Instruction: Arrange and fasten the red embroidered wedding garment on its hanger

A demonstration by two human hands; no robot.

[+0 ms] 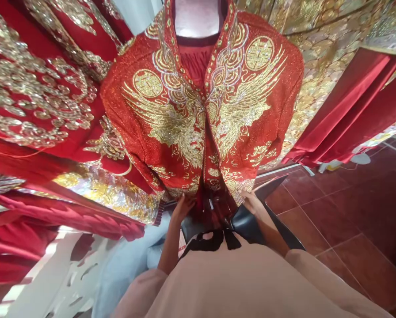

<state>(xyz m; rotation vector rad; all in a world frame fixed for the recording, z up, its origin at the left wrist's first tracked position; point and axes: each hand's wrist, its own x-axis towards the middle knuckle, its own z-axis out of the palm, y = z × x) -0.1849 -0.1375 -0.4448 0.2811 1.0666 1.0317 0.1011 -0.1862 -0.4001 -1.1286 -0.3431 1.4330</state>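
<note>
A red jacket (201, 101) with heavy gold embroidery hangs on a mannequin straight in front of me, its front edges meeting down the middle. My left hand (182, 206) reaches up to the jacket's bottom hem left of the opening, fingers curled on the cloth. My right hand (251, 202) holds the hem on the right side. Most of both sets of fingers is hidden under the fabric. A dark red skirt (214, 207) shows between my hands below the hem.
More red and gold embroidered garments (35, 97) hang at the left, and gold cloth with red drapes (347, 92) at the right. A black stand base (267, 221) sits on the dark red tiled floor (357, 221). Pale blue cloth (125, 265) lies at lower left.
</note>
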